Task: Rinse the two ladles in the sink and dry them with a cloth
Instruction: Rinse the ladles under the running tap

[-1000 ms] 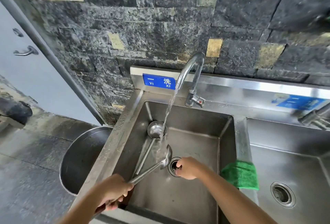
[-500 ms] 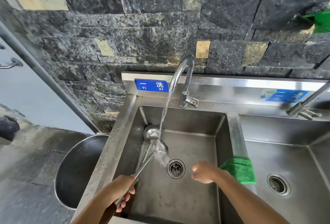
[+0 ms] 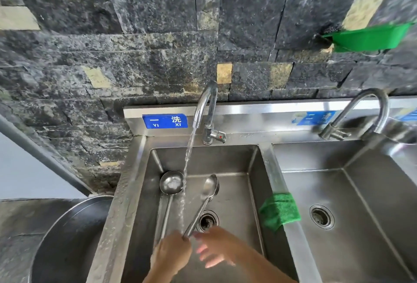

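Two steel ladles are in the left sink basin (image 3: 252, 183). One ladle (image 3: 171, 185) lies along the basin's left side, bowl up at the far end. My left hand (image 3: 171, 254) grips the handle of the second ladle (image 3: 208, 190), whose bowl sits just right of the water stream from the running tap (image 3: 206, 106). My right hand (image 3: 216, 247), blurred, is next to the left hand at the handle's lower end with fingers spread, holding nothing that I can see. A green cloth (image 3: 279, 210) hangs over the divider between the basins.
A second basin (image 3: 352, 192) with its own tap (image 3: 365, 111) lies to the right. A large steel bowl (image 3: 65, 240) stands left of the sink. A green object (image 3: 370, 37) sticks out from the stone wall at upper right.
The held ladle's bowl has swung from under the stream to its right. My left hand moved rightward to the basin's middle. My right hand came back from the drain area to the handle.
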{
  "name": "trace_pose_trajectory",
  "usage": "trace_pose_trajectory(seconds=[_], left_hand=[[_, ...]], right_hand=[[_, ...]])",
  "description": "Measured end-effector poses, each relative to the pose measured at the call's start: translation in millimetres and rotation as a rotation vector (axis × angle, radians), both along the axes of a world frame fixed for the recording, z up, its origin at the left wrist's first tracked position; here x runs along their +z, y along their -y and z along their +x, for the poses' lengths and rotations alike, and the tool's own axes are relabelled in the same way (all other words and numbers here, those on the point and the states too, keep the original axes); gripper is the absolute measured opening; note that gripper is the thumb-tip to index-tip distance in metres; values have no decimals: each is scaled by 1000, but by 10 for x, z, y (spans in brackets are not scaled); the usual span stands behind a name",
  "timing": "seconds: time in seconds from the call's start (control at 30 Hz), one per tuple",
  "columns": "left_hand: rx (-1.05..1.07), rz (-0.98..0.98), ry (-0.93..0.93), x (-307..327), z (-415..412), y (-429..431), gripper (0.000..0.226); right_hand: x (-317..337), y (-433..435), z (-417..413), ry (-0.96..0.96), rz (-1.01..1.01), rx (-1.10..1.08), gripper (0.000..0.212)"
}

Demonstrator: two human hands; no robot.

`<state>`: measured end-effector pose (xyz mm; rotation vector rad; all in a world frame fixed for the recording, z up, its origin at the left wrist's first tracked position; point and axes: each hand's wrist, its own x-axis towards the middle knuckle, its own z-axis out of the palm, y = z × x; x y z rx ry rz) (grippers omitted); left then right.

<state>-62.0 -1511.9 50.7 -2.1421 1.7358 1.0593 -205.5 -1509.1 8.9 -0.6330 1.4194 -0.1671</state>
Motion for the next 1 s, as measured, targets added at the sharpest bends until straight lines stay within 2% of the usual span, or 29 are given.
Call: trace_pose_trajectory(seconds=[0.03,0.1,0.2,0.3,0.4,0.47,0.57,0.63,0.7,0.8,0.9,1.0], left_hand=[[17,-15,-52,-18,-122,-29,25],[82,-35,-152,-109,-333,-88,19],[221,-49,-332,-285,-551,-207,29],[244,-61,-479,-140,-774,-353,30],[139,-121,-379,-17,-930,-332,21],[193,-112,-407,-40,-997,-237,18],[230,-43,-549,-178,-1158,-45,16],[156,-30,-572,-323,-1328,109,24],[104,-20,-605,-234,-1577,180,17],[183,40,-723,-51,-1970,160,14],[398,194,-932,17,-2391,-8,16],[469,304,-1154,43,-2803,-235,20]], right_hand=[[5,-44,76,28,26,-127,43],[-21,-122,92,96,50,-406,26],[49,-231,-112,79,-65,-550,4],[176,-339,-361,92,-196,-586,4],[266,-443,-611,-10,-240,-628,19],[307,-529,-770,-176,-281,-552,21],[347,-724,-993,-645,-339,-214,19],[364,-841,-1086,-754,-389,-109,28],[394,-967,-1225,-782,-427,-61,29],[444,-1152,-1502,-688,-477,-132,23],[512,-1389,-1872,-347,-545,-388,24],[678,-1611,-2341,-106,-562,-547,25]])
